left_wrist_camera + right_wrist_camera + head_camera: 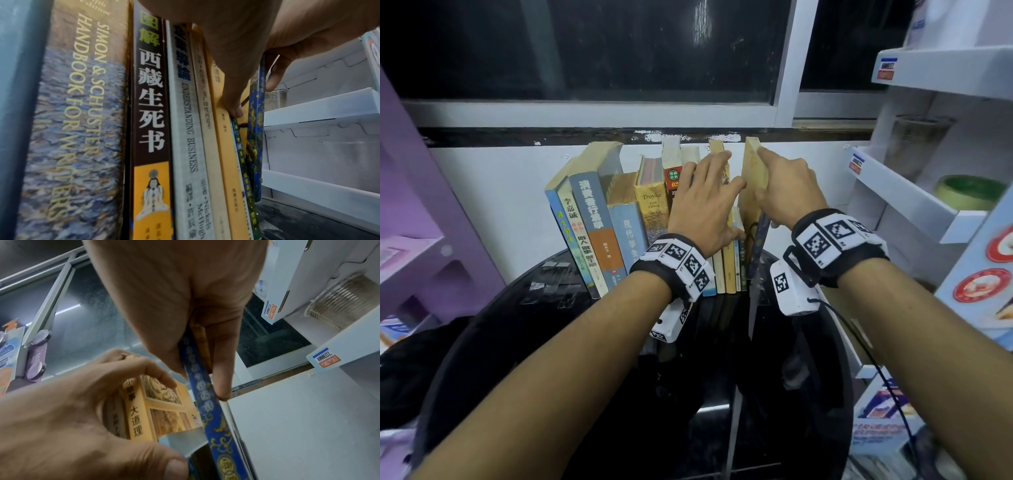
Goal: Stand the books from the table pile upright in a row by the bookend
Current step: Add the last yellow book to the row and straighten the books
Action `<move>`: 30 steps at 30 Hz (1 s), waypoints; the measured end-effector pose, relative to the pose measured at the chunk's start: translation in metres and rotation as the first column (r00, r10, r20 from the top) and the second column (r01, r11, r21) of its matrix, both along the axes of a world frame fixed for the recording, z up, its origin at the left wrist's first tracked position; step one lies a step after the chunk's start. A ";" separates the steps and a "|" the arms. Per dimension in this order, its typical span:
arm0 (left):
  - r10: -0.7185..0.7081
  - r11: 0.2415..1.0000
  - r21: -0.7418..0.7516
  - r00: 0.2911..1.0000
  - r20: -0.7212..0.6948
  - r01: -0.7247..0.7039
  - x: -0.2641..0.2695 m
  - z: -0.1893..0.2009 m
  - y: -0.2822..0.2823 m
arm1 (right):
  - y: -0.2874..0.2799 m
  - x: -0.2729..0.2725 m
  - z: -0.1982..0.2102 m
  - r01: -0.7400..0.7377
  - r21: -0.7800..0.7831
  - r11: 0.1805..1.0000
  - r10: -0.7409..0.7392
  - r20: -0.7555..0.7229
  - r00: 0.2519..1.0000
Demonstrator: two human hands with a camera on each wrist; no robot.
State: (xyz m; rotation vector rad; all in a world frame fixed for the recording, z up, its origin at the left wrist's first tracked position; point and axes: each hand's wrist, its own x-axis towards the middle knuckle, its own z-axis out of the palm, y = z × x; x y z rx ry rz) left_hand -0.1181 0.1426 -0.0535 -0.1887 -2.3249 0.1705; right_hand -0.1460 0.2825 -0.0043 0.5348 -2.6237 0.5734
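A row of upright books [616, 212] stands on the black glass table [571, 342] against the white wall, and the leftmost ones lean left. My left hand [709, 192] lies over the tops of the thin books at the row's right end. It grips the yellow-spined book [139, 415], fingers over its top and thumb low on the spines. My right hand [774, 185] pinches the blue ornate-spined book [205, 405] upright at the row's right end, index finger along its yellowed page edge [751, 171]. A narrow gap separates it from the yellow book [226, 146]. I cannot pick out the bookend.
A white shelf rack [914, 205] stands close on the right, holding a tape roll [969, 192] and stacked clear cups [917, 144]. A purple shelf unit [431, 240] is on the left. A dark window [619, 51] sits above the wall behind the books.
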 end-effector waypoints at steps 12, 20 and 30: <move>0.005 0.974 0.226 0.999 -0.044 0.005 0.024 0.009 -0.041 | -0.006 -0.006 -0.007 0.056 0.157 0.986 -0.046 -0.068 0.997; -0.065 0.955 0.294 0.995 0.075 0.040 0.018 0.012 -0.053 | 0.006 -0.014 -0.008 -0.106 0.012 0.994 0.106 0.031 0.994; -0.107 0.960 0.271 0.987 0.118 0.071 0.014 0.017 -0.047 | -0.007 -0.015 -0.005 -0.079 0.016 0.997 0.079 0.022 0.997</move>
